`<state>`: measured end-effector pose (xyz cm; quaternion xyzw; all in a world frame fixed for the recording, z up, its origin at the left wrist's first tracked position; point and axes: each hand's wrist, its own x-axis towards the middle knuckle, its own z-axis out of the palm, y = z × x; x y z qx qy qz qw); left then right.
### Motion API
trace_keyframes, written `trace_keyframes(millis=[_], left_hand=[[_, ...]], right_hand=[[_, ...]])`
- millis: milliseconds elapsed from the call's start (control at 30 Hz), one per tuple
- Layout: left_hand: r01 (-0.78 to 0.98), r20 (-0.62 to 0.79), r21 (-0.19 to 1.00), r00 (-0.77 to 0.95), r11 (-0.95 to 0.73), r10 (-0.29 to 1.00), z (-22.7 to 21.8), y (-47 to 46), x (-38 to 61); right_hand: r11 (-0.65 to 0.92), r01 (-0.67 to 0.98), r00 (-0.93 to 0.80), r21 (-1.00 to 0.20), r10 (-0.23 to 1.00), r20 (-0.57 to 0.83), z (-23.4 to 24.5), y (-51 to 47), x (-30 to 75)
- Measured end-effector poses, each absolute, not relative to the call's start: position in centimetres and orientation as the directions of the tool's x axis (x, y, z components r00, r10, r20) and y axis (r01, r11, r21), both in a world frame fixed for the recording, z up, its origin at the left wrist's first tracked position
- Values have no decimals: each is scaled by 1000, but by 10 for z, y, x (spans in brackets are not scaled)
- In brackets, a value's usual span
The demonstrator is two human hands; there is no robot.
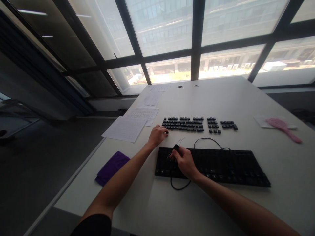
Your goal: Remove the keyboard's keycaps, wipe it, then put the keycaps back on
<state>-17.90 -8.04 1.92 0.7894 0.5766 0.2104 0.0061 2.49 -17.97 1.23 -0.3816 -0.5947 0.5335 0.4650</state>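
Note:
My left hand [157, 135] is at the left end of the rows of loose black keycaps [183, 125], its fingers pinched on a dark keycap [166, 132] near the white table top. My right hand [185, 160] is closed around a keycap puller [176, 147], whose two thin wires point away from me. It hovers over the left part of a black keyboard [228, 164]. Keys still show along the keyboard's near edge; its upper area looks dark and bare of caps, though detail is hard to make out. Smaller keycap groups [213, 125] lie farther right.
A folded purple cloth [112, 167] lies left of my left forearm. Written paper sheets [126, 128] run along the table's left edge. A pink hairbrush [283, 129] rests on something white at the right. A black cable [209, 139] loops behind the keyboard.

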Motion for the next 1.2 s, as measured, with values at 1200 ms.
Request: trace_keyframes(millis=[1200], left_hand=[[645,135,740,132,-188,982,33,-247,-131]], right_hand=[[394,124,-521,-911,807,279,12,-188,45]])
